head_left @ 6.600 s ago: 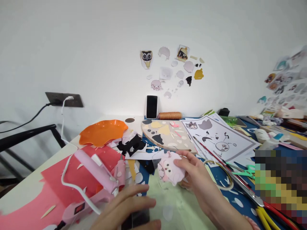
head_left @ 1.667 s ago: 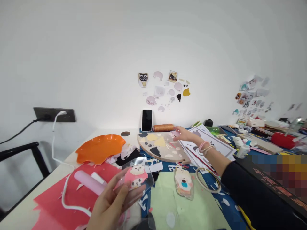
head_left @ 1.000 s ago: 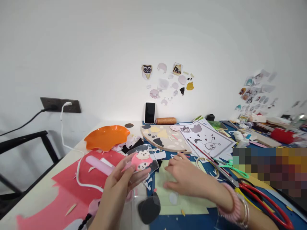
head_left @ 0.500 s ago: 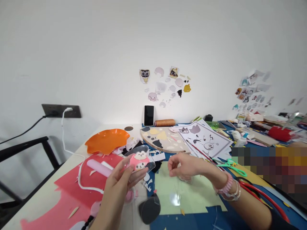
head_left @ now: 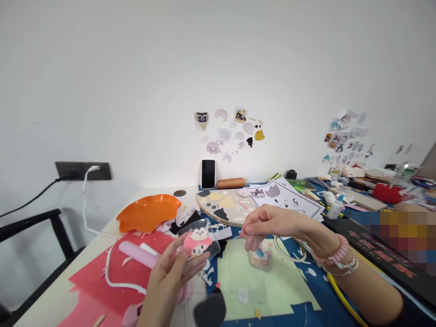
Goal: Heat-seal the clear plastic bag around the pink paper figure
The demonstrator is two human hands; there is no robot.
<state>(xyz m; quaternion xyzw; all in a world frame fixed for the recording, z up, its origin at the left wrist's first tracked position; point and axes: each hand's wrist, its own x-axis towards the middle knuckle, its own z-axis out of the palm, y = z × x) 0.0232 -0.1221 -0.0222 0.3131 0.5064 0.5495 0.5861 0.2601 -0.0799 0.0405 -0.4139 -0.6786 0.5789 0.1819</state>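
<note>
My left hand point(head_left: 170, 268) grips a clear plastic case point(head_left: 214, 247) by its left side, thumb on top. A pink-and-white panda cutout point(head_left: 197, 241) lies in the case, tilted toward me. My right hand point(head_left: 269, 225) hovers to the right with thumb and fingers pinched together. A tiny pinkish bit shows at its fingertips, too small to name. Just beneath that hand a small clear box point(head_left: 261, 260) with blue and pink contents rests on the pale green sheet point(head_left: 235, 286). A dark rounded piece point(head_left: 210, 311) lies nearer to me.
At left are an orange tray point(head_left: 150, 213), red paper point(head_left: 95, 268) and a pink rod-shaped tool point(head_left: 139, 255) beside a white cable point(head_left: 107, 268). Behind lie a round board point(head_left: 204, 206) with cut pieces, a thread spool point(head_left: 231, 183) and a phone point(head_left: 208, 174). A glue bottle point(head_left: 335, 209) stands right.
My right hand has risen slightly, and the small clear box beneath it shows more fully. The left hand keeps hold of the case. The whole view has shifted a little.
</note>
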